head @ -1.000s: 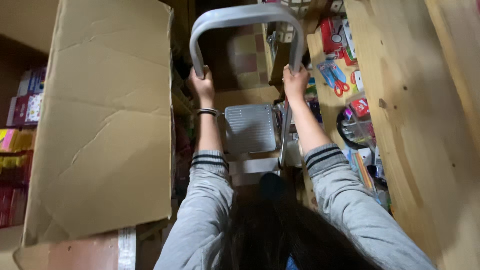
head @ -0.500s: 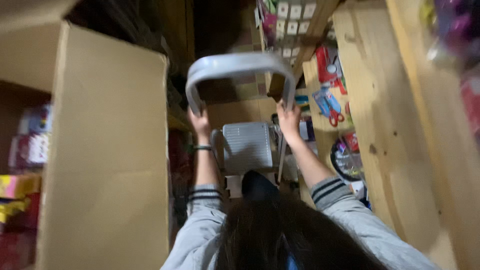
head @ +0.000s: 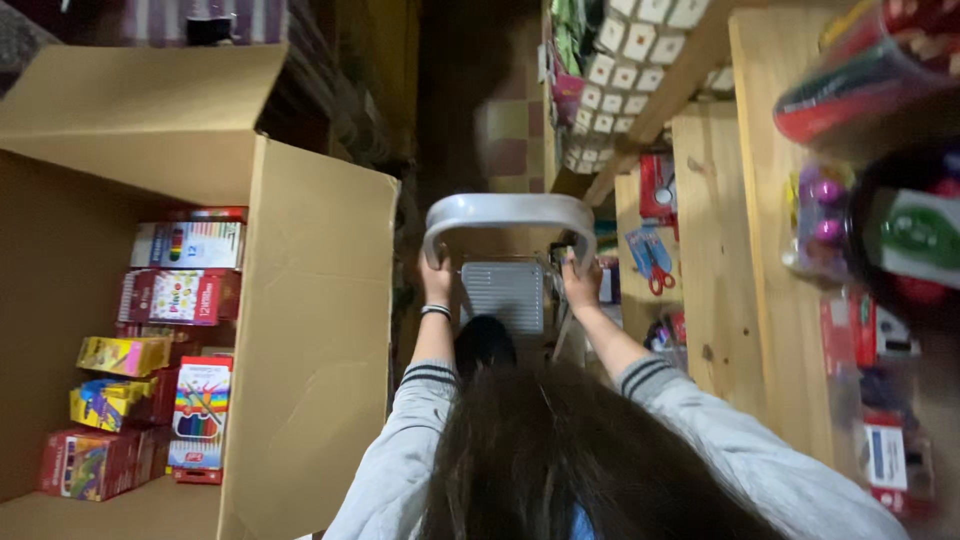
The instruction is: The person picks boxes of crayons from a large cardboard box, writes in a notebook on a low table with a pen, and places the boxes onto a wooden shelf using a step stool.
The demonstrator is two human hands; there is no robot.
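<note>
left hand [head: 436, 281] and right hand [head: 580, 284] clamped on step stool handrail [head: 508, 213], one per side | stool in aisle between cardboard box [head: 310, 330] and wooden shelves [head: 715, 260] | likely rigid, moderately heavy; grip rail uprights

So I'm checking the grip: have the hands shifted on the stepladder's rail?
No. The left hand and right hand stay clamped on the grey rail, either side of the ribbed step.
</note>
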